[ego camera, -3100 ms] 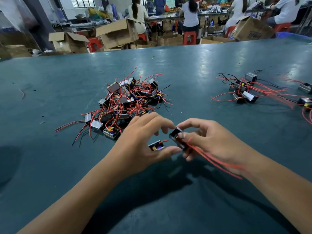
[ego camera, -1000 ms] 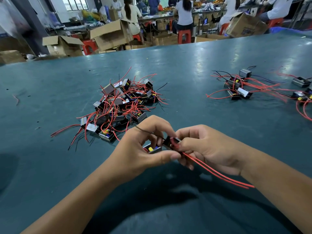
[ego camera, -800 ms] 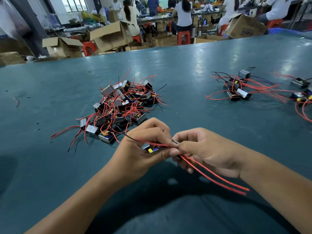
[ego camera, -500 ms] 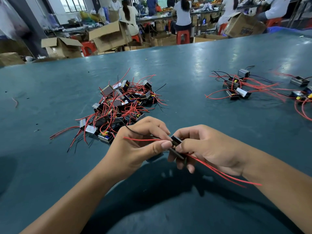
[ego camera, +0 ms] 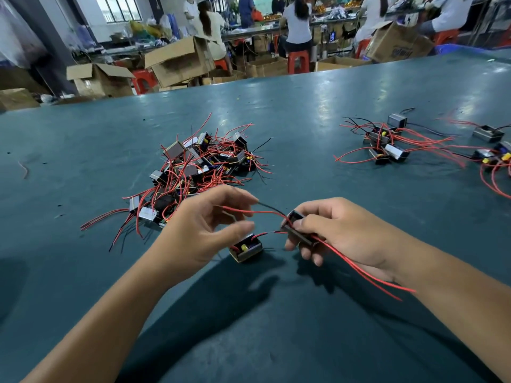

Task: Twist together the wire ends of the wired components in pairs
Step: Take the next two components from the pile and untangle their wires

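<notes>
My right hand (ego camera: pixel 340 233) grips a small black component (ego camera: pixel 294 226) just above the green table (ego camera: pixel 276 327). Its long red leads (ego camera: pixel 359 269) trail back over my right wrist. A red wire and a black wire (ego camera: pixel 269 210) run from that component leftward into the fingers of my left hand (ego camera: pixel 204 230). The index and middle fingers hold them while the thumb stands apart. A second component (ego camera: pixel 246 247) with a yellow part lies on the table under my left fingers. Its short red wire reaches toward the gripped one.
A tangled pile of components with red wires (ego camera: pixel 199 167) lies just beyond my left hand. A smaller group (ego camera: pixel 387 146) sits at the right, with more components (ego camera: pixel 488 133) near the right edge. Cardboard boxes (ego camera: pixel 179 62) and seated people are past the table's far edge.
My hands have drawn apart. The left hand has moved left with the red and black wires stretched out, and the second component now lies on the table in plain view.
</notes>
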The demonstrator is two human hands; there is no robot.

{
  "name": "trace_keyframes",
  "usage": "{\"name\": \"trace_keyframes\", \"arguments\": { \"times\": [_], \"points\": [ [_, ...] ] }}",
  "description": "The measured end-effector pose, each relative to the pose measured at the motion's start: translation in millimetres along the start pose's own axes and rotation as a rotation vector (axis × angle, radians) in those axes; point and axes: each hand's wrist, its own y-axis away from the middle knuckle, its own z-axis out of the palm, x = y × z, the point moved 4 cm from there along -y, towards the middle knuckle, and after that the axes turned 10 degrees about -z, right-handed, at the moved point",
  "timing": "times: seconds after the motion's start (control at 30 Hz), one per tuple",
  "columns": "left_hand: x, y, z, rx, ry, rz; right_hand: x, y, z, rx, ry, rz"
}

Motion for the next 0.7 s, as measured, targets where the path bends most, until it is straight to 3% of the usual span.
{"name": "trace_keyframes", "arguments": {
  "times": [0.17,0.37,0.5,0.7],
  "points": [
    [-3.9,-3.9,-21.0,0.216,-0.544,0.053,1.6,-2.5,-10.9,0.049,0.02,-0.011],
    [-17.0,-6.1,-2.5,-0.029,-0.912,-0.093,3.5,-4.3,-11.6,0.017,0.055,-0.06],
    [-18.5,-5.4,1.9,-0.054,-0.995,-0.149,2.7,-6.8,-15.0,0.067,0.051,-0.1],
    [-14.4,0.3,6.9,-0.069,-0.943,-0.086,1.5,-10.8,-30.2,0.25,-0.116,-0.083]
  ]
}}
